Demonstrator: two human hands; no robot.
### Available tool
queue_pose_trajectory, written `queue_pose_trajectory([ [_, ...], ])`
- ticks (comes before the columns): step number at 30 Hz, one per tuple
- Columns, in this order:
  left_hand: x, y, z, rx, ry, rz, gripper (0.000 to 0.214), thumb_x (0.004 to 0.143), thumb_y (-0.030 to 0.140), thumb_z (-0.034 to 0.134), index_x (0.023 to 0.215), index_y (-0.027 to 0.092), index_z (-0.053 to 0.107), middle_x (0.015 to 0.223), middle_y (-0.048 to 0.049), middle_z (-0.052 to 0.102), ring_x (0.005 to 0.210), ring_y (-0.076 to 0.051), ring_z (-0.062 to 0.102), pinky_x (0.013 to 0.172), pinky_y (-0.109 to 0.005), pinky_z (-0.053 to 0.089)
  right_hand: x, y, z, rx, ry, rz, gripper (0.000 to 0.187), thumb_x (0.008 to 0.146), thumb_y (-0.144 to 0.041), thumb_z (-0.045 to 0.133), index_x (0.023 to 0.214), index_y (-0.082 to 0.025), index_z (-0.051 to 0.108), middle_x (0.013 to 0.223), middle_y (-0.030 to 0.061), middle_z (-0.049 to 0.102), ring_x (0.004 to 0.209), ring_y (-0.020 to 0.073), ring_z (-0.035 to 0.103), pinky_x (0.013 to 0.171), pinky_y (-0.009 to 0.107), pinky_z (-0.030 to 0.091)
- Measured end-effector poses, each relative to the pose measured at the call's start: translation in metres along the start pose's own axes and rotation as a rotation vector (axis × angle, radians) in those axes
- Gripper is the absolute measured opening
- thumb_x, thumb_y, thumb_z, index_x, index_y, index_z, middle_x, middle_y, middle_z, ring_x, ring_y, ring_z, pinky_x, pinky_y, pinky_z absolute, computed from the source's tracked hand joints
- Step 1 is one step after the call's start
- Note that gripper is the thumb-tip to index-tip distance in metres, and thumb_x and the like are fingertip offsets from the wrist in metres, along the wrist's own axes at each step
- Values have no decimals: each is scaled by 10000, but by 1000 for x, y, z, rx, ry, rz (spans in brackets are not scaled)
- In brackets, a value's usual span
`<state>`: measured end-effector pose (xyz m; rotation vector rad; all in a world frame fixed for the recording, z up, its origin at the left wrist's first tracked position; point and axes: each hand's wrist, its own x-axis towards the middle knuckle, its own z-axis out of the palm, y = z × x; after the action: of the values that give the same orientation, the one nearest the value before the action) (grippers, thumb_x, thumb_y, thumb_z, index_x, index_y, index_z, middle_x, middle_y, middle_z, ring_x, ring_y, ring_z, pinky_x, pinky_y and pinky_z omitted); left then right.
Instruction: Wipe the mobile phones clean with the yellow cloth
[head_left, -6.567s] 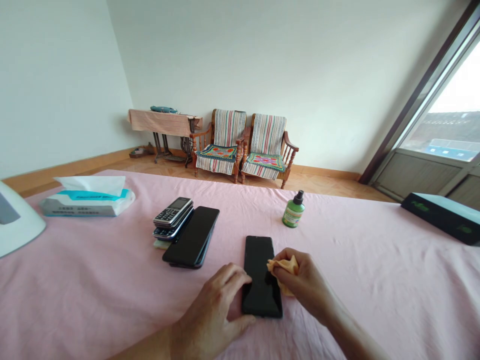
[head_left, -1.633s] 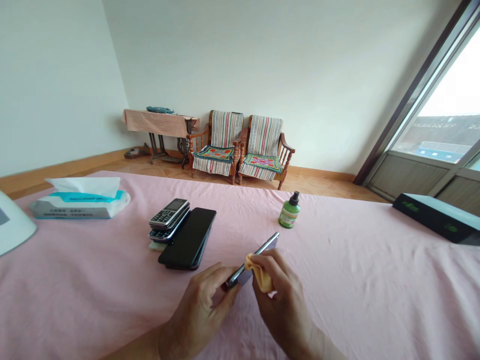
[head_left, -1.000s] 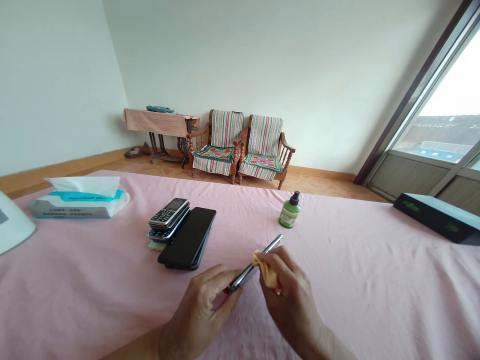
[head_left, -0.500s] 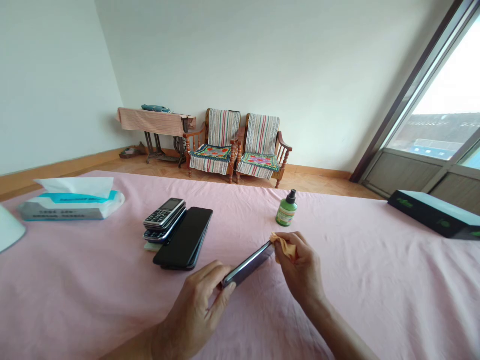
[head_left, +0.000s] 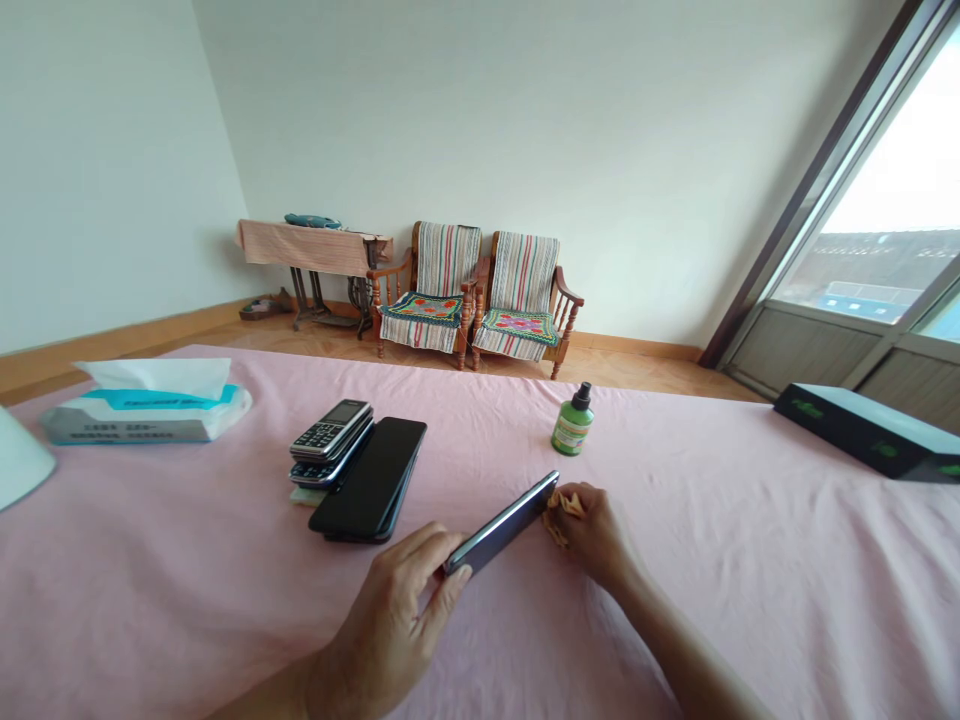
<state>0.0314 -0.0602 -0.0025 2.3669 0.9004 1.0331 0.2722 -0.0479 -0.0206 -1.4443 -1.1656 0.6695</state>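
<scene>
My left hand (head_left: 397, 620) grips the near end of a dark smartphone (head_left: 501, 522), tilted up on its edge above the pink tablecloth (head_left: 187, 560). My right hand (head_left: 596, 535) is closed on a small crumpled orange cloth (head_left: 556, 507), which touches the far end of the phone. A stack of phones (head_left: 358, 468), two keypad ones beside two black smartphones, lies left of my hands. A green spray bottle (head_left: 573, 421) stands upright beyond the held phone.
A pack of tissues (head_left: 150, 405) lies at far left, with a white rounded object (head_left: 19, 465) at the left edge. A dark flat box (head_left: 870, 432) sits at the right. Two wooden chairs (head_left: 480, 300) and a small table (head_left: 311, 250) stand by the far wall.
The phone lay flat while I wiped its screen; now my left hand holds it tilted on edge. My right hand with the cloth slid along it to the far end.
</scene>
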Motion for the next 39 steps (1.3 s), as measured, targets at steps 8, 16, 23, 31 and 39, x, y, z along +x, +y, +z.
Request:
queue_pose_trajectory([
  [8, 1, 0, -1, -37, -20, -21, 127, 930, 215, 445, 903, 187, 565, 806, -32, 586, 765, -180, 584, 723, -267, 443, 1, -10, -7, -90, 5, -123, 266, 773, -380, 575, 847, -160, 706, 781, 62, 648, 644, 175, 593, 571, 265, 468],
  [16, 0, -1, 0, -29, -8, -22, 120, 932, 221, 446, 897, 188, 556, 793, -28, 576, 759, -180, 580, 720, -266, 437, 1, 1, -4, -193, -38, -172, 199, 758, -324, 589, 664, -176, 682, 642, 24, 571, 528, 149, 532, 478, 246, 416],
  [23, 4, 1, -1, -37, 3, -22, 123, 927, 217, 449, 890, 188, 563, 802, -29, 596, 752, -176, 590, 715, -261, 446, 0, -7, -5, -218, 17, -214, 243, 801, -364, 539, 796, -182, 701, 745, 47, 638, 611, 167, 588, 545, 256, 445],
  [31, 2, 2, -2, -30, 9, -16, 134, 912, 206, 456, 902, 179, 586, 796, -35, 603, 749, -176, 596, 713, -258, 463, -3, -8, -3, -251, 27, -220, 237, 799, -367, 552, 795, -182, 700, 736, 50, 629, 613, 170, 587, 528, 252, 438],
  [39, 4, 3, -3, -39, 17, -18, 127, 905, 208, 463, 889, 183, 587, 783, -35, 608, 730, -176, 599, 696, -253, 466, -1, 7, 1, -303, 15, -238, 164, 750, -300, 567, 667, -208, 675, 623, 15, 583, 535, 165, 552, 483, 254, 418],
])
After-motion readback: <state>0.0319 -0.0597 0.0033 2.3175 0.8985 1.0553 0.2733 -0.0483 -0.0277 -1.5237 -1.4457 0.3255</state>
